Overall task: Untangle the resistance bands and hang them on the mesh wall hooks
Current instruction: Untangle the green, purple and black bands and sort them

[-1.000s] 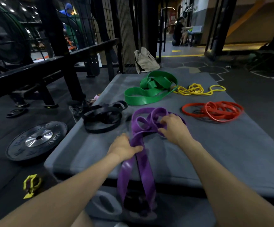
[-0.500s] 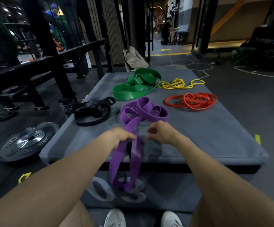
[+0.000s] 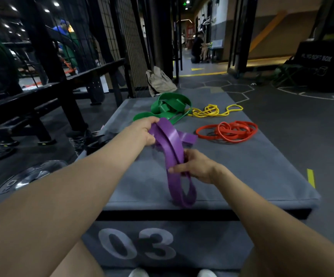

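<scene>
A dim gym with black mesh wall panels [image 3: 130,47] surrounds a grey padded plyo box [image 3: 252,176] marked "03". Above its top, a wide purple rubber resistance band [image 3: 172,148] runs lengthwise from far-left to near-right — the left hand [image 3: 145,131] grips its far end, the right hand [image 3: 196,166] pinches its middle, a loop drooping to the box's near edge. Farther back lie green [image 3: 168,107], orange-red [image 3: 230,131] and yellow [image 3: 212,111] bands.
</scene>
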Available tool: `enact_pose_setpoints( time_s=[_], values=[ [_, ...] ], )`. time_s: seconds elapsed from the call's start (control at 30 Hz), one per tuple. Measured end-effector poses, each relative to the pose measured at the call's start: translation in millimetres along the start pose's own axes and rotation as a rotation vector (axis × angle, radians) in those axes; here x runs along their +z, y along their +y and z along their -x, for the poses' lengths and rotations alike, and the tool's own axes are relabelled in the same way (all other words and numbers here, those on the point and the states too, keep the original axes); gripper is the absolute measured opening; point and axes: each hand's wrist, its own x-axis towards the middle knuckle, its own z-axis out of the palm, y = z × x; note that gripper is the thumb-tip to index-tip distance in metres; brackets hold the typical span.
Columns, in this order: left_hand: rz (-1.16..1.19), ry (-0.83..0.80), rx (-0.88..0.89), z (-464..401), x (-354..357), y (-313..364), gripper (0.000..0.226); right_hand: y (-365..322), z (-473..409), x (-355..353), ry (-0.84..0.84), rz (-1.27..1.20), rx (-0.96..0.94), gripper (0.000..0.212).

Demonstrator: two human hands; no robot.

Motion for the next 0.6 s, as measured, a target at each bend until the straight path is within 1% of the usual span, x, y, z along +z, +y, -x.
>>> enact_pose_setpoints(
  time_s=[0.03,0.07,0.13,0.17,0.2,0.23,0.27,0.3,0.33,0.37,0.4,0.43,0.47,0.53,0.6],
  values=[
    [-0.002,0.017,0.021,-2,0,2,0.022,-7,-1,-7,0.048,0.027,-0.024,0.023],
    [-0.005,0.026,0.035,-4,-1,2,0.023,-17,-2,-16,0.096,0.139,-0.059,0.025],
    [-0.032,0.039,0.052,-7,-8,1,0.025,-34,-5,-33,0.203,0.591,-0.11,0.032],
    [-0.076,0.042,0.041,-6,-11,-2,0.025,-39,-6,-39,0.29,0.825,-0.113,0.035],
    [-0.12,0.043,0.027,-8,-17,-9,0.024,-43,-7,-42,0.367,0.997,-0.11,0.038],
    [-0.187,0.052,0.007,-10,-23,-18,0.024,-43,-7,-42,0.414,1.114,-0.099,0.042],
    [-0.25,0.056,-0.012,-11,-31,-30,0.023,-36,-7,-40,0.419,1.214,-0.091,0.048],
    [-0.342,0.062,-0.025,-13,-39,-44,0.02,-26,-7,-37,0.374,1.3,-0.077,0.056],
    [-0.448,0.066,-0.026,-16,-46,-56,0.011,-13,-7,-34,0.289,1.361,-0.041,0.066],
    [-0.559,0.08,-0.004,-18,-53,-68,0.013,1,-5,-30,0.19,1.389,0.006,0.072],
    [-0.685,0.094,0.021,-21,-59,-77,0.038,12,-2,-27,0.107,1.392,0.055,0.074],
    [-0.843,0.115,0.049,-20,-63,-83,0.057,20,0,-25,0.054,1.37,0.09,0.073],
    [-1.005,0.131,0.077,-16,-66,-85,0.062,24,3,-24,0.034,1.339,0.104,0.072],
    [-1.22,0.161,0.143,-9,-66,-85,0.06,20,5,-24,0.035,1.287,0.096,0.068],
    [-1.29,0.208,0.179,-1,-64,-77,0.058,5,5,-24,0.059,1.282,0.081,0.064]
  ],
)
